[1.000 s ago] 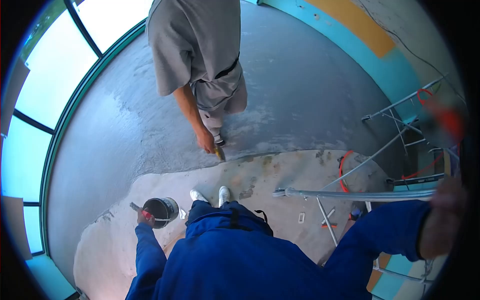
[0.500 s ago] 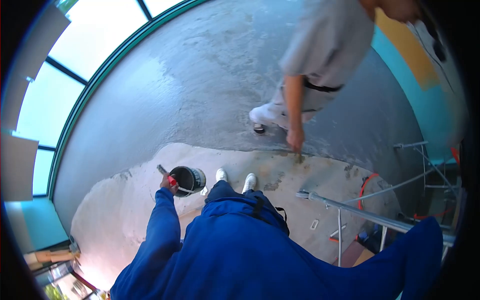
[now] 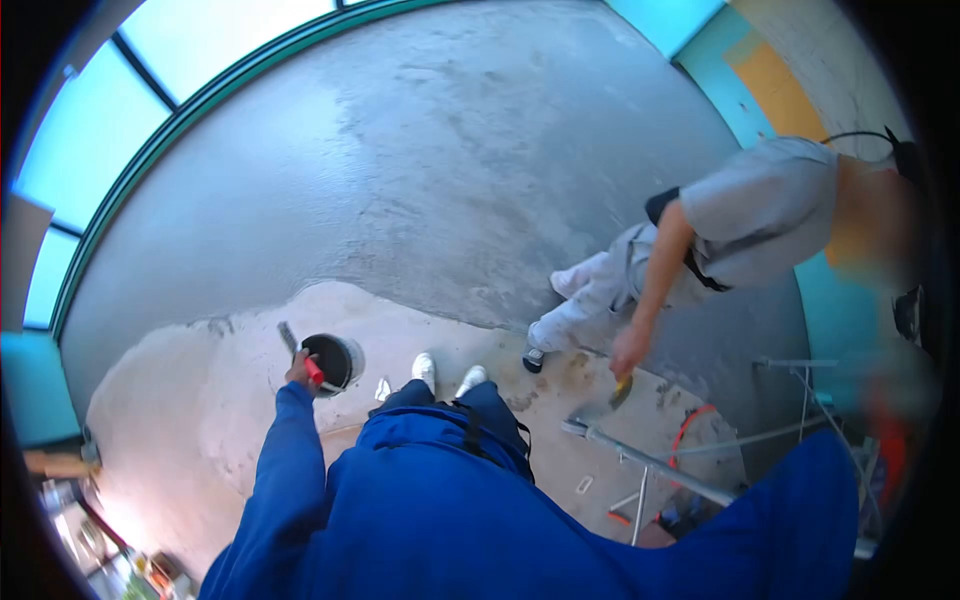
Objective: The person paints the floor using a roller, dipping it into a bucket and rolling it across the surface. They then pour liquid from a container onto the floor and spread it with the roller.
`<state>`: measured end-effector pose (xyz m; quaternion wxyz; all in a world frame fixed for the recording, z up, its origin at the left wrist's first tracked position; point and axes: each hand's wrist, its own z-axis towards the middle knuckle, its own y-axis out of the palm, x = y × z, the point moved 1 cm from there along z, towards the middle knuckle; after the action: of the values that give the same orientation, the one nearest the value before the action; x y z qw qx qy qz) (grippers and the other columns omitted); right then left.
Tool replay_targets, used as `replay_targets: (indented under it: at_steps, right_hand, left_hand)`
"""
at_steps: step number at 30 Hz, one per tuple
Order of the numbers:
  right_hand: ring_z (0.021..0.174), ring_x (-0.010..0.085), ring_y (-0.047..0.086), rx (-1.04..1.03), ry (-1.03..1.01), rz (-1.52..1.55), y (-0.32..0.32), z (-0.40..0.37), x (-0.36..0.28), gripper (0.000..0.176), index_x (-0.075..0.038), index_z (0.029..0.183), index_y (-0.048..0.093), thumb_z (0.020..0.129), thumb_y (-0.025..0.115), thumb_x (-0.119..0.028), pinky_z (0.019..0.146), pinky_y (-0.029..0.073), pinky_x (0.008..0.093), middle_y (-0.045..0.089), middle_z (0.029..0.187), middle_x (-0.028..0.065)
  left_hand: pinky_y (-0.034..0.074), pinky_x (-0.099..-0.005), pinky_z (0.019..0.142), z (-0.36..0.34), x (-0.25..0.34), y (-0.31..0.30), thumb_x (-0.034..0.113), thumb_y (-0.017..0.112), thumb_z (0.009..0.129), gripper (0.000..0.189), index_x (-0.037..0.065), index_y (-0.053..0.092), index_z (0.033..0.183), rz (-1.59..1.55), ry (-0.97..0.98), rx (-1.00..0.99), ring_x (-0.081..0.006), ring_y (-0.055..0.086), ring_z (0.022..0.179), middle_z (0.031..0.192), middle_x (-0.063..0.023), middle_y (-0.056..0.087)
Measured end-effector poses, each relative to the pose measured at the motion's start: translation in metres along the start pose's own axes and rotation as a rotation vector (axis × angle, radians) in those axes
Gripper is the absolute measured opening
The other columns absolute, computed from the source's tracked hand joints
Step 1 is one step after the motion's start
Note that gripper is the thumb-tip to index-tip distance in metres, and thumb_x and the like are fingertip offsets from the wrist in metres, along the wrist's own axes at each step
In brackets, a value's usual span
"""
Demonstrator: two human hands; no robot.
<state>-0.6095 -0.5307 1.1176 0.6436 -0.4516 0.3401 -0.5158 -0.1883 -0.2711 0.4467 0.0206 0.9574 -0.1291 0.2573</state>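
Observation:
In the head view my left hand (image 3: 300,372) is closed around the red handle of a brush-like tool (image 3: 315,372), whose grey head points up and away. Right beside it is a dark bucket (image 3: 350,362) with a pale outer side. Whether the same hand also holds the bucket's handle, I cannot make out. My right sleeve (image 3: 815,490) reaches out to the right, but no right hand shows. A metal tube frame (image 3: 650,462) lies nearest that arm. My white shoes (image 3: 424,370) stand on the pale, dry-looking floor (image 3: 220,400).
Wet-looking grey coating (image 3: 420,170) covers the floor beyond a curved edge. At right a co-worker (image 3: 770,210) bends forward, a yellow-handled tool (image 3: 622,390) in one hand. An orange-red cable (image 3: 685,430) lies by the frame. Windows (image 3: 90,120) line the left.
The co-worker now appears farther right, with the yellow-handled tool plainly visible. My view has shifted, and the bucket and my left hand sit further left in it. The red-handled tool stays in my grip.

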Motion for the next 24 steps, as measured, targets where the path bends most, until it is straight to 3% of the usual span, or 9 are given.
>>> replay_targets:
  at_steps: [3, 6, 7, 9, 11, 14, 17, 20, 24]
  right_hand:
    - [0.074, 0.0111, 0.053, 0.193, 0.044, -0.051, -0.013, 0.011, 0.002, 0.025, -0.002, 0.113, 0.054, 0.092, 0.049, -0.015, 0.064, 0.044, 0.0252, 0.056, 0.087, 0.0050]
    - [0.074, 0.0107, 0.053, 0.581, 0.168, -0.092, -0.006, 0.006, 0.009, 0.025, -0.002, 0.112, 0.055, 0.091, 0.050, -0.014, 0.066, 0.044, 0.0253, 0.056, 0.086, 0.0043]
    - [0.074, 0.0106, 0.053, 0.730, 0.263, -0.040, 0.006, 0.001, 0.019, 0.025, -0.002, 0.112, 0.055, 0.091, 0.050, -0.014, 0.066, 0.044, 0.0253, 0.056, 0.086, 0.0041]
    - [0.074, 0.0103, 0.053, 1.013, 0.511, 0.173, 0.046, -0.008, 0.073, 0.025, -0.003, 0.112, 0.056, 0.091, 0.051, -0.014, 0.067, 0.044, 0.0254, 0.056, 0.086, 0.0036]
    - [0.074, 0.0100, 0.053, 1.139, 0.856, 0.502, 0.117, -0.013, 0.128, 0.024, -0.003, 0.112, 0.057, 0.090, 0.052, -0.013, 0.068, 0.044, 0.0254, 0.056, 0.085, 0.0032]
    - [0.075, 0.0060, 0.051, 0.958, 1.294, 0.872, 0.248, -0.027, 0.197, 0.029, -0.003, 0.115, 0.057, 0.087, 0.059, -0.009, 0.070, 0.043, 0.0225, 0.056, 0.084, 0.0010]
    - [0.071, 0.0067, 0.052, 0.718, 1.523, 0.854, 0.346, -0.060, 0.229, 0.031, -0.004, 0.114, 0.058, 0.084, 0.062, -0.010, 0.064, 0.046, 0.0246, 0.055, 0.079, 0.0001]
    - [0.069, 0.0113, 0.055, 0.555, 1.595, 0.781, 0.386, -0.067, 0.287, 0.030, -0.005, 0.113, 0.059, 0.083, 0.059, -0.008, 0.064, 0.047, 0.0276, 0.057, 0.078, 0.0041]
    - [0.071, 0.0229, 0.060, 0.428, 1.303, 0.631, 0.381, -0.020, 0.380, 0.029, -0.005, 0.110, 0.059, 0.082, 0.057, -0.009, 0.066, 0.049, 0.0345, 0.061, 0.083, 0.0115]
  left_hand:
    - [0.044, -0.0303, 0.044, 0.030, 0.004, -0.010, 0.046, 0.058, 0.086, 0.032, 0.015, 0.062, 0.088, 0.001, 0.009, 0.000, -0.0145, 0.051, 0.050, 0.061, 0.0014, 0.050]
    - [0.045, -0.0306, 0.047, 0.036, 0.017, -0.022, 0.041, 0.061, 0.085, 0.035, 0.008, 0.063, 0.095, -0.071, -0.023, -0.095, -0.0158, 0.054, 0.062, 0.077, -0.0019, 0.054]
    - [0.045, -0.0301, 0.047, 0.040, 0.020, -0.023, 0.042, 0.060, 0.085, 0.034, 0.009, 0.062, 0.094, -0.094, -0.026, -0.049, -0.0158, 0.053, 0.060, 0.076, -0.0014, 0.054]
    - [0.043, -0.0266, 0.044, 0.018, 0.038, -0.012, 0.051, 0.050, 0.090, 0.035, 0.018, 0.059, 0.082, -0.103, -0.112, 0.017, -0.0132, 0.046, 0.049, 0.055, 0.0042, 0.047]
    - [0.042, -0.0289, 0.048, 0.038, 0.045, -0.022, 0.058, 0.048, 0.086, 0.039, 0.020, 0.057, 0.089, -0.067, -0.079, -0.014, -0.0148, 0.046, 0.052, 0.056, 0.0040, 0.045]
    - [0.037, -0.0284, 0.045, 0.044, 0.063, -0.018, 0.058, 0.045, 0.088, 0.045, 0.016, 0.053, 0.099, -0.102, -0.111, 0.011, -0.0141, 0.042, 0.052, 0.066, 0.0015, 0.047]
    - [0.043, -0.0281, 0.050, 0.056, 0.088, 0.004, 0.055, 0.049, 0.086, 0.038, 0.017, 0.055, 0.088, -0.167, -0.171, 0.172, -0.0145, 0.049, 0.058, 0.058, 0.0013, 0.046]
    - [0.043, -0.0281, 0.050, 0.067, 0.125, 0.066, 0.054, 0.050, 0.086, 0.038, 0.017, 0.055, 0.088, -0.123, -0.170, 0.152, -0.0145, 0.050, 0.058, 0.058, 0.0013, 0.047]
    - [0.044, -0.0280, 0.051, 0.096, 0.176, 0.128, 0.054, 0.050, 0.086, 0.038, 0.017, 0.055, 0.087, -0.066, -0.176, 0.087, -0.0146, 0.050, 0.058, 0.058, 0.0012, 0.047]
